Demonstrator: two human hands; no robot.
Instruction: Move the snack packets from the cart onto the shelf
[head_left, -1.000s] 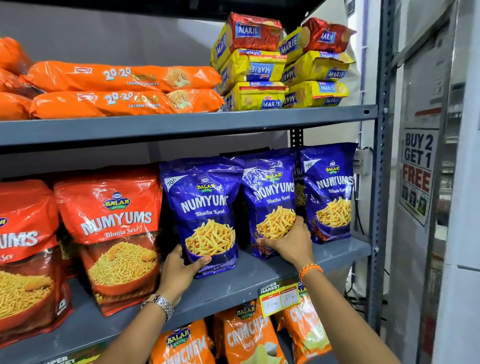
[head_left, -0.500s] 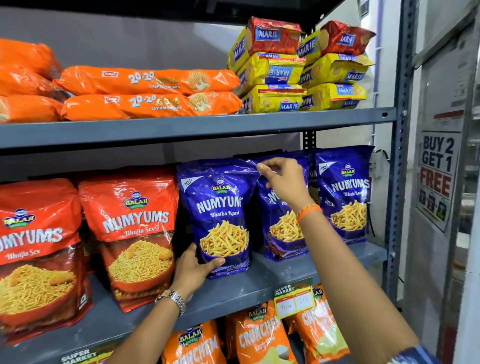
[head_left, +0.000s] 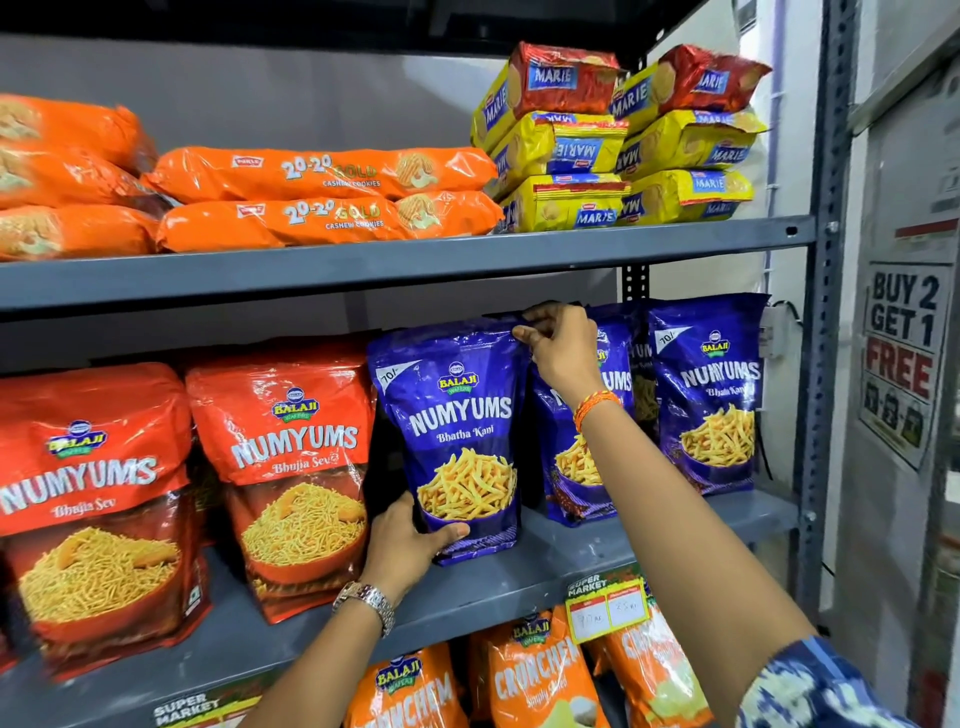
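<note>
Three blue Numyums packets stand upright on the grey middle shelf (head_left: 519, 587). My left hand (head_left: 405, 545) grips the bottom left corner of the leftmost blue packet (head_left: 462, 415). My right hand (head_left: 563, 348) pinches the top edge of the middle blue packet (head_left: 571, 467), close to the first packet's top right corner, and covers much of the middle packet. The third blue packet (head_left: 711, 395) stands free at the right. The cart is out of sight.
Two orange-red Numyums packets (head_left: 291, 467) stand left of the blue ones. The upper shelf (head_left: 415, 260) carries orange cookie packs and stacked yellow Marie packs (head_left: 613, 150). Orange Crunchem packets (head_left: 530, 675) fill the shelf below. A grey upright post (head_left: 826, 312) bounds the right side.
My right hand rose from the bottom of the middle blue packet to its top edge. My left hand stayed on the leftmost blue packet's lower corner. The view shifted closer.
</note>
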